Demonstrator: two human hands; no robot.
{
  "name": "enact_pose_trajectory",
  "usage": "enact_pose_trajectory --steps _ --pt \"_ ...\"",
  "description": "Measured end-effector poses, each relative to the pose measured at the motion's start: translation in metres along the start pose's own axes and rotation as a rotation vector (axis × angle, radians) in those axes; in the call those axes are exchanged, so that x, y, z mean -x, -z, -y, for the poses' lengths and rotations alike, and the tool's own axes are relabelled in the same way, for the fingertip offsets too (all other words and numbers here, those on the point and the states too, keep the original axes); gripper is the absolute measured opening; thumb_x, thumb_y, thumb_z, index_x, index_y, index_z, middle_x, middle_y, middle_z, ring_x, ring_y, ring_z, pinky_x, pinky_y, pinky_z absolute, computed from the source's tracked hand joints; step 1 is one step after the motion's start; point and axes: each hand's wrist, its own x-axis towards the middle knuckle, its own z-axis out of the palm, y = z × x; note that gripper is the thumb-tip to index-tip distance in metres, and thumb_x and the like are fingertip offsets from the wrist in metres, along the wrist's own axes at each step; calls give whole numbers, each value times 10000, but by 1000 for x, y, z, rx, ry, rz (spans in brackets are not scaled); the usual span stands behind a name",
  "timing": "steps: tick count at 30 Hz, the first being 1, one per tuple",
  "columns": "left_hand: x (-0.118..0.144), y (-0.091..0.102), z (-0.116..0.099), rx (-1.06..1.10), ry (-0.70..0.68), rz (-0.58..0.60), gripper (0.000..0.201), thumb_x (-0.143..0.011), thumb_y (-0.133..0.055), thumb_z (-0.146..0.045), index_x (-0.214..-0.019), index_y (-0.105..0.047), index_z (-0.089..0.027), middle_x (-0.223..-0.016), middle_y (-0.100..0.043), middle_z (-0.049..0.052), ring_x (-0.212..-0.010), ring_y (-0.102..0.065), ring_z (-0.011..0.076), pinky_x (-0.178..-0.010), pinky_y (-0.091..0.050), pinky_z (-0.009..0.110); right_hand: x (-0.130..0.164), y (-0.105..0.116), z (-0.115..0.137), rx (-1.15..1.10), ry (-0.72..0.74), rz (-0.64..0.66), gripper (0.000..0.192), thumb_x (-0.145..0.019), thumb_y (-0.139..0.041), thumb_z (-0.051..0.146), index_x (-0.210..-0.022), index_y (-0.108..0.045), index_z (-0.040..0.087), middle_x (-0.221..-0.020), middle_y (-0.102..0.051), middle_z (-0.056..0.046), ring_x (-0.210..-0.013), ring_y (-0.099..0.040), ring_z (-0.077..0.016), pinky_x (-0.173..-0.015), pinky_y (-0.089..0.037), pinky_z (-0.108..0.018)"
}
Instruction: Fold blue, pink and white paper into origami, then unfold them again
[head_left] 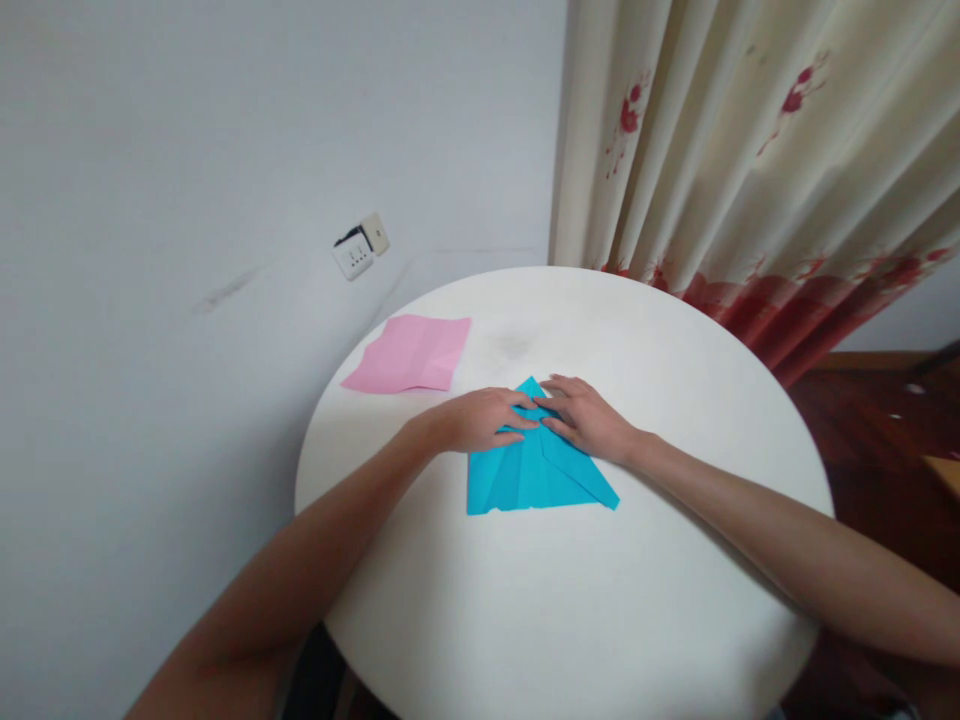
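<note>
A sheet of blue paper (531, 475) lies on the white table in front of me, folded to a point at its far end. Its right side is turned over into a flap, and several creases run down towards the near edge. My left hand (487, 418) rests on the upper left of the sheet, fingers stretched out towards the middle. From the other side, my right hand (583, 415) lies on the right flap near the tip, its fingers extended and spread. The fingertips of both hands come close together and cover part of the folds.
A creased pink sheet of paper (412, 352) lies at the back left of the round white table (465, 620). Behind are a wall with a socket (352, 256) and a cream curtain (720, 150) with red flowers. Dark wooden floor (870, 440) shows at the right.
</note>
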Motion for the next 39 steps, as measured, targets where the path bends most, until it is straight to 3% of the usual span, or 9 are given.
enact_pose_trajectory --steps 4,7,11,15,20,32,39 --pt "-1 1 2 58 -2 -11 343 -988 -520 -369 -1274 -668 -253 -1345 -611 89 -1204 -593 238 -1043 -433 343 0 3 1 13 30 -14 381 -990 -496 330 -1336 -632 245 -1425 -554 -141 -1389 -410 -337 -1122 -316 -571" --pt "-4 -3 9 79 84 -88 344 -1013 -464 -365 -1231 -688 -221 -1293 -649 78 -1168 -620 214 -1035 -446 321 0 4 2 65 21 7 379 -995 -492 346 -1327 -643 246 -1429 -547 -150 -1397 -400 -347 -1127 -300 -582" --pt "-9 -15 22 14 178 -192 424 -1033 -404 -361 -1340 -599 -143 -1429 -565 112 -1368 -469 248 -1163 -330 370 0 4 2 91 17 14 376 -1004 -480 358 -1313 -652 228 -1439 -535 -148 -1404 -391 -345 -1136 -292 -581" --pt "-11 -25 28 -11 199 -129 500 -1038 -382 -402 -1462 -460 -148 -1547 -432 96 -1485 -281 268 -1210 -240 424 0 2 2 105 21 9 370 -1006 -480 359 -1312 -648 238 -1434 -538 -136 -1402 -393 -345 -1131 -297 -584" --pt "-12 -28 29 -20 231 -113 553 -1035 -360 -462 -1514 -373 -186 -1598 -345 80 -1508 -208 286 -1209 -207 470 0 -1 1 101 28 -8 378 -1002 -483 346 -1326 -631 221 -1424 -545 -151 -1369 -433 -332 -1127 -305 -571" --pt "-7 -28 27 -31 201 -50 575 -1019 -379 -520 -1544 -321 -293 -1637 -247 62 -1515 -160 338 -1191 -175 557 1 4 6 78 27 10 363 -1019 -452 390 -1296 -649 266 -1427 -541 -143 -1348 -458 -322 -1096 -344 -589" --pt "-9 -23 24 -8 113 -68 494 -1015 -443 -463 -1482 -441 -299 -1614 -313 49 -1518 -173 301 -1202 -204 505 3 5 7 103 21 57 361 -1005 -490 337 -1322 -634 245 -1509 -468 -142 -1411 -383 -364 -1103 -315 -648"
